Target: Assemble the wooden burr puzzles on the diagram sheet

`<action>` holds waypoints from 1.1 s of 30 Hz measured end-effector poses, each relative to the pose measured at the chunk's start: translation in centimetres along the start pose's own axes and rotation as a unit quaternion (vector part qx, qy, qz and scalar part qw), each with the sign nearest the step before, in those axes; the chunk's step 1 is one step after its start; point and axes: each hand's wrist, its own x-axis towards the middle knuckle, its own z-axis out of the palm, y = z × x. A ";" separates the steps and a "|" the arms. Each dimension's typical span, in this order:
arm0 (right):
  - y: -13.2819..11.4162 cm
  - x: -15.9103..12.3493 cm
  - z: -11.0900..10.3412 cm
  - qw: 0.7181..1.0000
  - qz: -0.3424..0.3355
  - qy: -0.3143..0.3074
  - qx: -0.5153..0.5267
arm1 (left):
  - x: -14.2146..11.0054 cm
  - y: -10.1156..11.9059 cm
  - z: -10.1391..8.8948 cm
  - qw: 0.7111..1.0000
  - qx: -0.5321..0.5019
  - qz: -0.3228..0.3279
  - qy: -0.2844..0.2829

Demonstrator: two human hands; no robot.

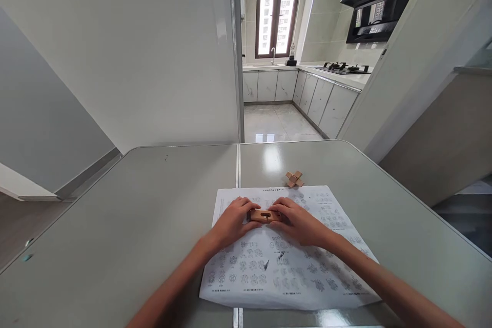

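Between my two hands is a small wooden puzzle block (265, 215) with a dark slot cut in its face. My left hand (239, 218) grips its left end, fingers behind and thumb in front. At the right end my right hand (294, 219) pinches it the same way. Both hands rest over a large white sheet (265, 287) printed with rows of small line diagrams. Past the sheet's far edge lies a cross-shaped wooden puzzle (294, 179), touched by neither hand.
The grey-green table (154, 225) has a metal seam (238, 166) running down its middle. Small greenish bits (27, 257) lie by the left edge. Beyond stand a white wall panel (172, 61) and a kitchen with cabinets (315, 95) and a gas hob (342, 68).
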 end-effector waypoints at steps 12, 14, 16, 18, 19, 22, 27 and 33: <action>1.6 -0.6 -0.2 0.997 0.035 0.061 0.028 | -0.7 0.2 0.2 0.997 -0.044 -0.051 0.039; 2.2 -1.0 -0.2 0.994 0.058 0.087 0.017 | -0.5 0.2 0.3 0.997 -0.041 -0.050 0.042; 2.6 -1.6 -0.1 0.990 0.083 0.114 -0.007 | -0.4 0.3 0.5 0.997 -0.037 -0.051 0.046; 2.7 -2.2 0.0 0.984 0.105 0.135 -0.038 | -0.3 0.4 0.6 0.997 -0.032 -0.050 0.046; 2.6 -2.5 0.1 0.982 0.114 0.143 -0.054 | -0.3 0.4 0.6 0.997 -0.028 -0.049 0.047; 2.4 -3.3 0.5 0.974 0.130 0.162 -0.092 | -0.7 0.4 0.5 0.997 -0.003 -0.047 0.066; 2.5 -3.6 1.4 0.968 0.117 0.174 -0.135 | -2.1 -0.4 -0.4 0.986 0.073 -0.059 0.140; 2.9 -3.3 2.1 0.968 0.089 0.176 -0.157 | -2.6 -0.9 -0.6 0.976 0.135 -0.089 0.143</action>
